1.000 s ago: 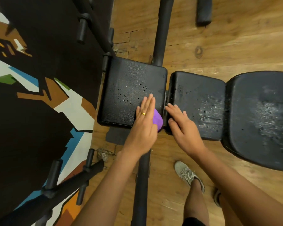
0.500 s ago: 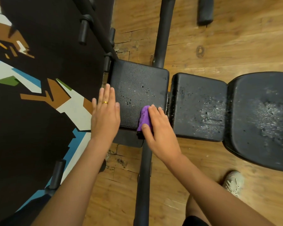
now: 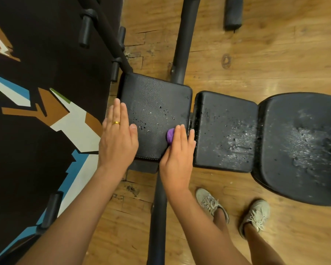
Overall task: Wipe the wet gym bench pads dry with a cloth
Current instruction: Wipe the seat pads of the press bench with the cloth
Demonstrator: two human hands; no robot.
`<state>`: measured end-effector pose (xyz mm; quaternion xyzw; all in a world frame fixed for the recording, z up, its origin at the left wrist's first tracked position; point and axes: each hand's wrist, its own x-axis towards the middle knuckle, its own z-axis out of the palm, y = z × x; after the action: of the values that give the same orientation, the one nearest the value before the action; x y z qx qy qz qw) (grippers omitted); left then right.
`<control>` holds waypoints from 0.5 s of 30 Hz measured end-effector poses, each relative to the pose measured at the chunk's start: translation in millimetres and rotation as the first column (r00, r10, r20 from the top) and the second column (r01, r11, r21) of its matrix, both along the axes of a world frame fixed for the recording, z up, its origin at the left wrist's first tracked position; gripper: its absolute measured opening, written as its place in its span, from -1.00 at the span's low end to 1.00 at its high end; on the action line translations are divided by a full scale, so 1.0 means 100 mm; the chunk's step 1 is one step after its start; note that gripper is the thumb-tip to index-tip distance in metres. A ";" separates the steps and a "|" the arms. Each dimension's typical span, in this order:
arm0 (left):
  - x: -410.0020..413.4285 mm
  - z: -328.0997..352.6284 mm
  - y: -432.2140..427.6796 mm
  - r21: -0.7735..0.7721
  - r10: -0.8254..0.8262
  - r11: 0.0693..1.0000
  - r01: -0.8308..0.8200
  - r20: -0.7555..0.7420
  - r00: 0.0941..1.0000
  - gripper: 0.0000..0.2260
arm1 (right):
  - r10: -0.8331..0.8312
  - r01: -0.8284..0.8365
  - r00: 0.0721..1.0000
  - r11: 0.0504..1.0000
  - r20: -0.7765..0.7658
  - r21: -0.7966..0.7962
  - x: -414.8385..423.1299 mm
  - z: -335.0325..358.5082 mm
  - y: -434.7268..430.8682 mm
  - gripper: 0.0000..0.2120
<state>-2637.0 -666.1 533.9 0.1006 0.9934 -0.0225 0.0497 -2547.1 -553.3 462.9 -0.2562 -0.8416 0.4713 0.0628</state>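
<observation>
Three wet black pebbled-vinyl bench pads [image 3: 225, 119]; one bunched purple cloth [image 3: 170, 136]. Right hand [image 3: 177, 159] presses it flat-fingered; left hand [image 3: 117, 142] lies flat.

We count three black pads: the middle pad [image 3: 225, 131], the left pad [image 3: 155, 115] just beside it on one side and the right pad [image 3: 302, 148] just beside it on the other. We find one purple cloth [image 3: 170, 135], left of the middle pad. We see two hands, the left hand [image 3: 118, 138] and the right hand [image 3: 177, 155], both left of the middle pad, and one gold ring [image 3: 116, 122] on the left hand. Below the middle pad we count two pale shoes, the left shoe [image 3: 211, 204] and the right shoe [image 3: 255, 215]. Above the middle pad we see one dark knot [image 3: 225, 61] in the wood floor [image 3: 275, 54] and, further up, one black foam roller [image 3: 233, 12]. Far left of the middle pad we count one dark patterned surface [image 3: 36, 54].
</observation>
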 end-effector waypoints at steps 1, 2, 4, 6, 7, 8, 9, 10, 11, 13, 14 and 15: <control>-0.02 0.00 0.01 0.009 0.001 1.000 -0.001 0.005 1.000 -0.45 | -0.030 0.030 1.000 0.999 -0.005 -0.023 -0.04 0.00 0.01 -0.44; -0.04 -0.01 0.03 0.016 0.005 1.000 -0.005 0.002 1.000 -0.44 | -0.051 0.050 0.999 0.998 -0.014 -0.045 -0.10 -0.01 0.04 -0.44; -0.05 -0.04 0.07 -0.007 0.026 1.000 -0.026 -0.031 0.999 -0.43 | -0.037 0.035 0.999 0.998 -0.034 -0.057 -0.27 -0.07 0.17 -0.43; -0.03 -0.08 0.10 -0.048 0.035 0.998 -0.038 -0.072 0.997 -0.41 | 0.005 -0.007 0.997 1.000 -0.077 -0.028 -0.49 -0.17 0.35 -0.42; -0.03 -0.09 0.10 -0.056 0.033 0.998 -0.038 -0.080 0.996 -0.41 | 0.010 -0.011 0.996 1.000 -0.093 -0.019 -0.59 -0.22 0.44 -0.42; -0.02 -0.08 0.10 -0.058 0.032 0.998 -0.037 -0.084 0.996 -0.40 | 0.009 -0.011 0.995 1.000 -0.103 -0.020 -0.66 -0.24 0.50 -0.43; -0.02 -0.08 0.09 -0.058 0.030 0.998 -0.036 -0.089 0.996 -0.40 | 0.007 -0.011 0.994 0.999 -0.105 -0.034 -0.70 -0.25 0.54 -0.44; -0.02 -0.08 0.09 -0.060 0.027 0.998 -0.033 -0.096 0.995 -0.40 | 0.006 -0.012 0.994 0.998 -0.105 -0.059 -0.70 -0.25 0.55 -0.45; -0.03 -0.08 0.09 -0.064 0.023 0.997 -0.030 -0.103 0.994 -0.40 | 0.007 -0.017 0.994 0.996 -0.107 -0.087 -0.65 -0.25 0.53 -0.45; -0.03 -0.08 0.10 -0.069 0.023 0.997 -0.031 -0.109 0.994 -0.40 | 0.022 -0.037 0.993 0.991 -0.119 -0.126 -0.43 -0.22 0.46 -0.44; -0.02 -0.08 0.10 -0.066 0.025 0.997 -0.033 -0.109 0.994 -0.41 | 0.041 -0.057 0.992 0.990 -0.120 -0.130 -0.28 -0.21 0.41 -0.43; -0.02 -0.08 0.11 -0.064 0.027 0.997 -0.034 -0.108 0.994 -0.40 | 0.066 -0.081 0.991 0.988 -0.116 -0.130 -0.14 -0.20 0.36 -0.43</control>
<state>-2639.2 -655.6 525.6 0.0825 0.9948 -0.0599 -0.0003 -2560.9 -517.6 442.4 -0.2017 -0.8121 0.5425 0.0749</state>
